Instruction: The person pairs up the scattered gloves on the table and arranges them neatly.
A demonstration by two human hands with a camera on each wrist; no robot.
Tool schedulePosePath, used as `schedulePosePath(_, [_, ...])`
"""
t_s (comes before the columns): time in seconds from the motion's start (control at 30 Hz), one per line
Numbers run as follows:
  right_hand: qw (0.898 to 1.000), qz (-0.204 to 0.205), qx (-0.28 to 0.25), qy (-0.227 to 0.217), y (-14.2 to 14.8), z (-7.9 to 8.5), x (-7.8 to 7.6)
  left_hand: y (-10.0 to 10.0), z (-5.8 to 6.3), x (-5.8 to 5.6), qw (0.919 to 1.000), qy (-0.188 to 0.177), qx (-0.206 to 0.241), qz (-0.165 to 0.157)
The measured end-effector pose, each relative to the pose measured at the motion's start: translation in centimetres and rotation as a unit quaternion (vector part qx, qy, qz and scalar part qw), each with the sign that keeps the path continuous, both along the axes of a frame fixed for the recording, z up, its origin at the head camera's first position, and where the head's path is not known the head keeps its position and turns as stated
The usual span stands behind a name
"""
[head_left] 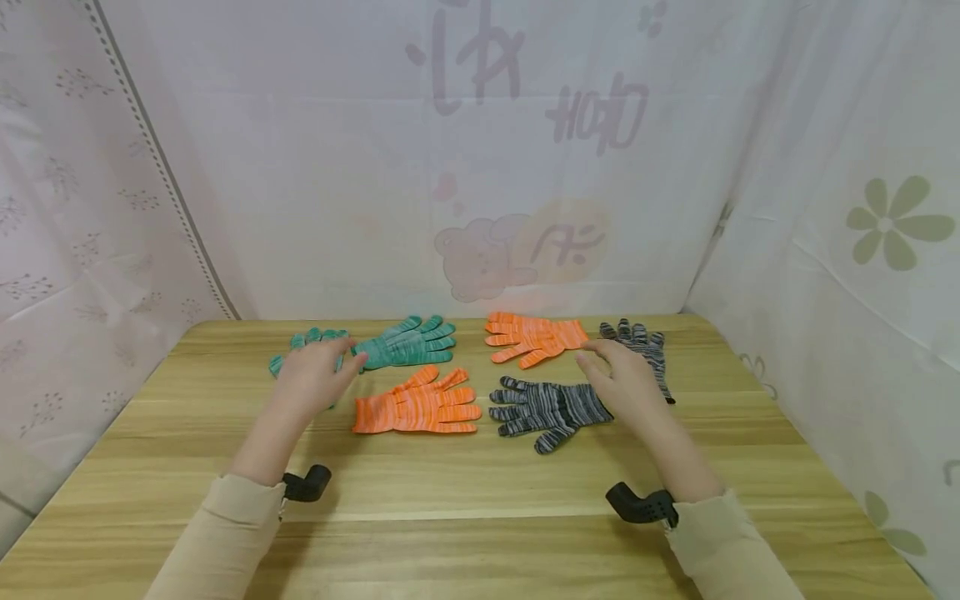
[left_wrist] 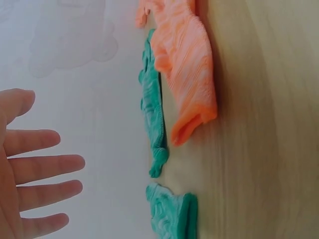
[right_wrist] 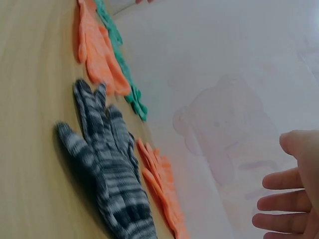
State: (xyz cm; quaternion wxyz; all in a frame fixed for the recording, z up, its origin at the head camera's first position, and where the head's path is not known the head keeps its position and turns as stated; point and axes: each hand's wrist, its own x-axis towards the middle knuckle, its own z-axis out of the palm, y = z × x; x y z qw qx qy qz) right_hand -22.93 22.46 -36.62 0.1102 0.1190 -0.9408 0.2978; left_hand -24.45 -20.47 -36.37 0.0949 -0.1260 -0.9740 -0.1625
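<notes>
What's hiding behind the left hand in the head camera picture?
A green glove. Some of its fingers peek out past the left hand, but its middle is covered, so I can't see that part.

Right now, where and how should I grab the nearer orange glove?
Probably pinch the upper edge of its cuff, coming from the left with the left hand. The nearer orange glove lies with its cuff at the left end, closer to that hand; the left wrist view shows the cuff gaping, so an edge should catch easily.
</notes>
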Motion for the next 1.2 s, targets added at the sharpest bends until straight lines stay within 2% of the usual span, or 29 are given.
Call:
schedulePosePath(0.27, [0.998,0.000,-0.065,0.009,-2.9,-0.9,0.6,0.7,-0.6,0.0,0.9997,-0.003,0.022,-0.005])
schedulePosePath(0.7, [0.992,0.014,-0.122,0.027,-6.6,-2.2,1.7,1.1,-2.2,-0.5,0.9966,-0.028,0.076,-0.012])
schedulePosePath(0.93, [0.986,0.016,-0.168,-0.004,-8.2,-2.6,2.4,1.1,-2.4,-0.8,0.9931,-0.052,0.103,-0.020])
schedulePosePath(1.2, [0.976,0.005,-0.212,-0.051,-10.2,-3.2,3.0,1.4,-2.7,-1.1,0.9911,-0.073,0.108,-0.027])
